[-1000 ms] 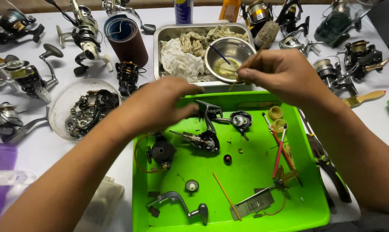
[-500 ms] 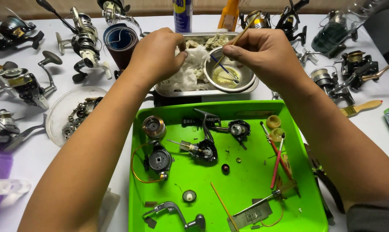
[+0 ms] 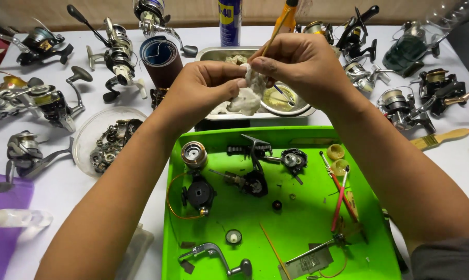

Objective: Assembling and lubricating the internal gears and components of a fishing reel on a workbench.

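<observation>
both hands are now meeting above the metal tray (image 3: 208, 53), having lifted off the green tray (image 3: 296, 233), the left hand (image 3: 203, 88) pinching a white rag (image 3: 247, 96) against the thin brush (image 3: 276, 28) the right hand (image 3: 302, 65) is gripping, suggesting wiping is underway.

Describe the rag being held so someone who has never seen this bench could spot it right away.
Start at the bright green tray, then look just above it to the metal pan. Over that pan, the left hand and right hand pinch a crumpled whitish rag, the only soft cloth lifted off the table among hard metal reel parts.
</observation>
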